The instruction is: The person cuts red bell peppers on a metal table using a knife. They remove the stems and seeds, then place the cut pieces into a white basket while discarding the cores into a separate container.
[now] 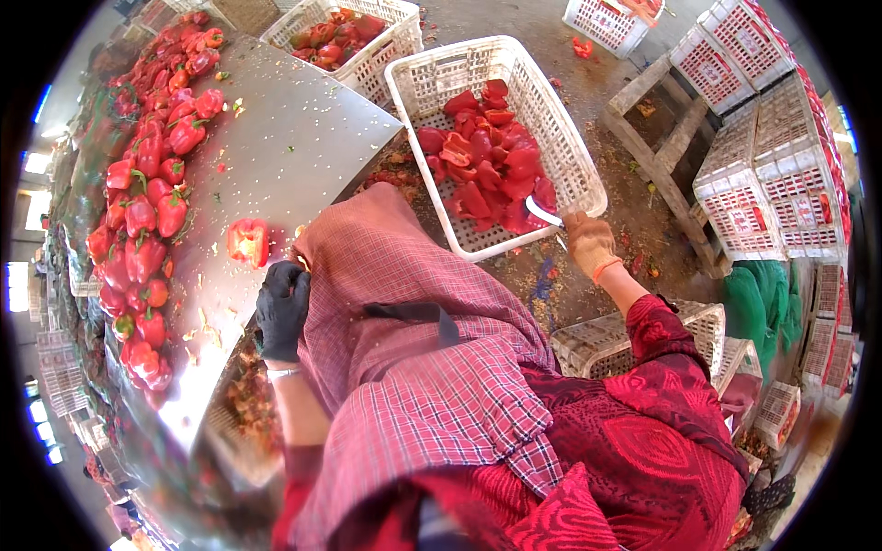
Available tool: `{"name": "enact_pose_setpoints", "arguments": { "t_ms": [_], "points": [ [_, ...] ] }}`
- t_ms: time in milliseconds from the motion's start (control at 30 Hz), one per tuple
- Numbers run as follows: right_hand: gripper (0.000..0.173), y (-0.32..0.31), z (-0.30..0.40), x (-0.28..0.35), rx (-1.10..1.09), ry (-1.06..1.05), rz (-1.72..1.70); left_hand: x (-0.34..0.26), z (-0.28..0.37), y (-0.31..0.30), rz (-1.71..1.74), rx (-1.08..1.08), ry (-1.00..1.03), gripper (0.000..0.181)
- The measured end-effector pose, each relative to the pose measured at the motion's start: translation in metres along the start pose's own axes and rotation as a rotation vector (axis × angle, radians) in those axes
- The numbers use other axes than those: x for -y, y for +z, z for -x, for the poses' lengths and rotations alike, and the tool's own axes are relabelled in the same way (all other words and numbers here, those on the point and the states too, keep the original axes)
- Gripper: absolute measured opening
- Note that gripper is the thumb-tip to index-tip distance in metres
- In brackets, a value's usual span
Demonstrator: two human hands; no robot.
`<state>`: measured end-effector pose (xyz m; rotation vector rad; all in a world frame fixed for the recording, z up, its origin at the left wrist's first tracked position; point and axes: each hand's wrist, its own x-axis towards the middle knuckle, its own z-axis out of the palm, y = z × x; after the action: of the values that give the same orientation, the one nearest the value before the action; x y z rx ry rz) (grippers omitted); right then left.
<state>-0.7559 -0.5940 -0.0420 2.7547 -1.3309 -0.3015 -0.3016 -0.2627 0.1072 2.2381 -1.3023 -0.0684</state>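
My left hand (282, 306), in a black glove, rests at the edge of the metal table (275, 117), its fingers curled; whether something is in them cannot be told. A cut red bell pepper (249, 242) lies on the table just beyond it. My right hand (590, 244), in an orange-brown glove, is closed on the handle of a knife with a curved blade (543, 211). That blade is over the near corner of a white plastic crate (597, 196), beside cut red pepper pieces (482, 158). Whole red bell peppers (145, 258) are heaped along the table's far side.
Another white crate (386, 52) with peppers stands behind the table corner. A wooden stand (648, 151) and stacked crates (765, 169) are at the right, near green netting (754, 303). An empty-looking crate (599, 348) lies by my right arm. Pepper scraps litter the floor.
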Motion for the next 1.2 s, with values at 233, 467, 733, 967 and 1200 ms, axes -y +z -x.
{"name": "enact_pose_setpoints", "arguments": {
  "t_ms": [233, 467, 733, 967, 1200],
  "points": [
    [0.019, 0.003, -0.003, 0.008, 0.034, -0.139, 0.074, 0.003, 0.006, -0.001, 0.022, 0.0, -0.009, 0.012],
    [0.016, -0.023, 0.035, 0.034, 0.141, -0.232, -0.001, -0.003, 0.004, -0.003, 0.01, -0.039, 0.01, 0.011],
    [0.02, -0.073, 0.098, 0.041, 0.121, -0.399, -0.407, -0.005, 0.009, -0.011, -0.014, 0.024, -0.051, 0.011],
    [0.026, -0.037, 0.022, 0.06, 0.66, 0.778, -2.42, -0.009, 0.006, -0.001, -0.006, -0.062, 0.019, 0.011],
    [0.03, 0.037, 0.008, 0.054, 0.742, 0.759, -2.405, 0.0, 0.002, 0.004, -0.14, -0.13, 0.012, 0.015]
  ]
}}
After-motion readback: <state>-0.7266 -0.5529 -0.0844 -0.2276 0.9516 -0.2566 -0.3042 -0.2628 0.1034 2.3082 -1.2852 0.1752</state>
